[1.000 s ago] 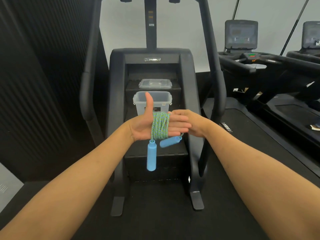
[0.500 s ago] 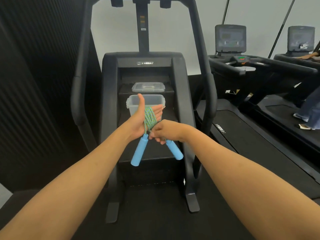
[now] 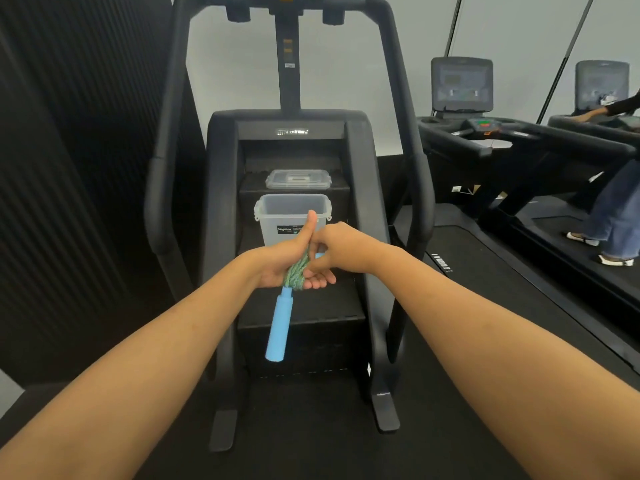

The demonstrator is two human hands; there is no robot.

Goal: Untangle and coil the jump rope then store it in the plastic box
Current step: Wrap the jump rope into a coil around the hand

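The green-and-blue jump rope [image 3: 296,273] is coiled in several turns around my left hand [image 3: 277,263], thumb pointing up. One blue handle [image 3: 278,329] hangs straight down below that hand. My right hand [image 3: 337,251] presses against the coil from the right, its fingers closed on the second blue handle [image 3: 320,255], of which only a sliver shows. The clear plastic box [image 3: 277,216] stands open on a stair step just behind my hands. Its lid [image 3: 298,179] lies on the step above.
A black stair-climber machine [image 3: 360,161] with side rails surrounds the box. Treadmills [image 3: 519,140] stand at the right, and a person [image 3: 613,216] walks on the far one. A dark ribbed wall [image 3: 69,168] is at the left.
My right hand has brought the second handle up from hanging below to the coil, where it is now mostly hidden. Both hands have shifted slightly right, in front of the box.
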